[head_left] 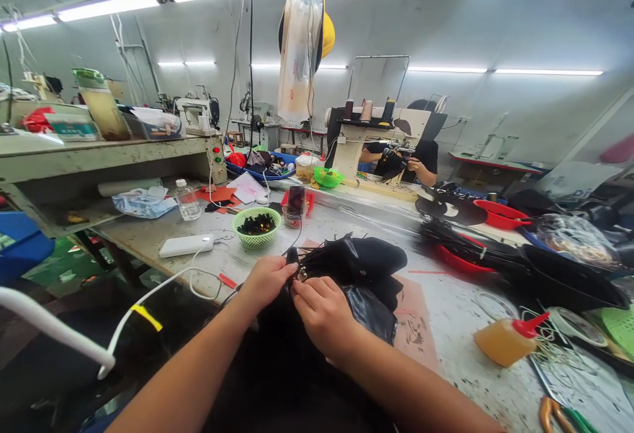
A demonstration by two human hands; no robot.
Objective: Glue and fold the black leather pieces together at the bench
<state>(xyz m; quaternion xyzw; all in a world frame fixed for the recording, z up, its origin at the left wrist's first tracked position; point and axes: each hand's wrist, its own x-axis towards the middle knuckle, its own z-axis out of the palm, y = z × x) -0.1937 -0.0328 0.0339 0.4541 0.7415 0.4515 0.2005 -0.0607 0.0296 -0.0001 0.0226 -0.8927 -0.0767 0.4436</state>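
Observation:
Close to my body, my left hand (270, 279) is closed, thumb and fingers pinching the upper end of a black strap (292, 257). My right hand (324, 314) is closed too, with its fingertips on the same strap just below, beside a small shiny metal fitting (302, 274). The exact grip on the fitting is partly hidden by my fingers. Right behind my hands lies a heap of black leather pieces (379, 258) with thin dark strands, on a brownish sheet (419, 317) on the table.
A green basket (256, 240) of small black pieces stands ahead, near a white power bank (185, 245) and a clear bottle (187, 200). At right are a glue bottle (506, 340), scissors (555, 410) and black bundles (465, 241). Beyond, a person works behind a sewing machine (347, 149).

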